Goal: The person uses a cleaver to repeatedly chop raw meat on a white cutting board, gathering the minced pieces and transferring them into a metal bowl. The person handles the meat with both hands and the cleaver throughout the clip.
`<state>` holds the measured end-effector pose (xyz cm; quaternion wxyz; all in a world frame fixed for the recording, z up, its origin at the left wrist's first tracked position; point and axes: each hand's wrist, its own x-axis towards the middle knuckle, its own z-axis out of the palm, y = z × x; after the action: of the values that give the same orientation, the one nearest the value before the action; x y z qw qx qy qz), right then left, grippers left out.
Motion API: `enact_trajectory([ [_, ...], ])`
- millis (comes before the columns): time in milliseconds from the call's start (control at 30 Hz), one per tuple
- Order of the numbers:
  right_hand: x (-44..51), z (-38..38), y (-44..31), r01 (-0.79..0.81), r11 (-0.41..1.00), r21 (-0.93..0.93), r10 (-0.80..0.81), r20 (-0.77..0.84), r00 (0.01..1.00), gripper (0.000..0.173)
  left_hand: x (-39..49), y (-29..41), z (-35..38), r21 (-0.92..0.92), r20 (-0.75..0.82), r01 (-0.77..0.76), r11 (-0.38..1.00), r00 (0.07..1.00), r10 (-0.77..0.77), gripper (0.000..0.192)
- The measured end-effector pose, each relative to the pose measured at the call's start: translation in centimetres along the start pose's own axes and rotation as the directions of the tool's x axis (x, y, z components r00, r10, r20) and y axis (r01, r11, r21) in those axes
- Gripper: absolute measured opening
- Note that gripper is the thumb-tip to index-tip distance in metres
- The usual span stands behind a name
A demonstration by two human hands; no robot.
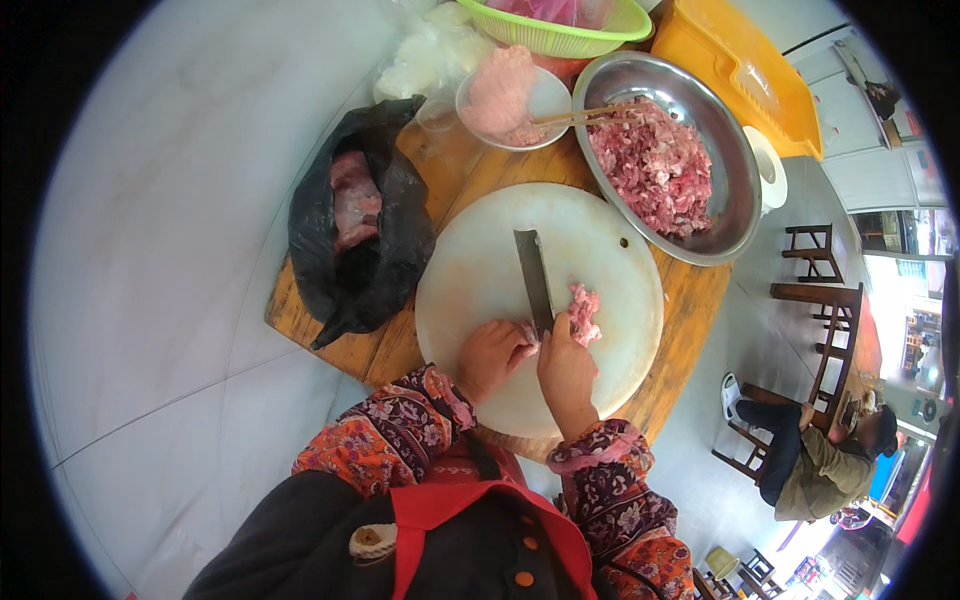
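On a round white cutting board (pixel 487 247), my right hand (pixel 568 369) grips the handle of a cleaver (pixel 534 277), its blade pointing away from me. Just left of the blade, my left hand (pixel 489 358) holds a small piece of raw meat (pixel 529 337) against the board, fingertips curled and mostly covering it. Chopped raw meat (pixel 584 313) lies to the right of the cleaver. Beyond the board at the right, a steel basin (pixel 731 176) holds a heap of minced meat (pixel 660 169).
A black plastic bag (pixel 401 247) with a meat slab (pixel 355 199) sits left on the wooden table (pixel 457 165). Behind stand a white bowl (pixel 551 97) of pale mince with chopsticks (pixel 585 116), a green basket (pixel 562 34) and a yellow crate (pixel 739 75). A person (pixel 825 469) sits farther right.
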<state>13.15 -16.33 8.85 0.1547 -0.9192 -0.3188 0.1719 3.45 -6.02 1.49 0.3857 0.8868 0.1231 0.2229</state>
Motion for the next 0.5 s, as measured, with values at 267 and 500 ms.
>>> enact_trajectory([
  [267, -8.9, -2.5, 1.9, -0.084, 0.992, -0.093, 0.101, 0.195, 0.976, 0.021, -0.4, 0.1, -0.3, -0.011, -0.006, 0.068, 0.998, 0.998, -0.068, 0.016],
  [500, 1.4, 0.9, 0.1, 0.085, 0.996, -0.002, -0.085, -0.037, 0.996, 0.019, -0.3, -0.1, 0.2, -0.015, -0.01, 0.043, 0.999, 0.999, -0.043, 0.016],
])
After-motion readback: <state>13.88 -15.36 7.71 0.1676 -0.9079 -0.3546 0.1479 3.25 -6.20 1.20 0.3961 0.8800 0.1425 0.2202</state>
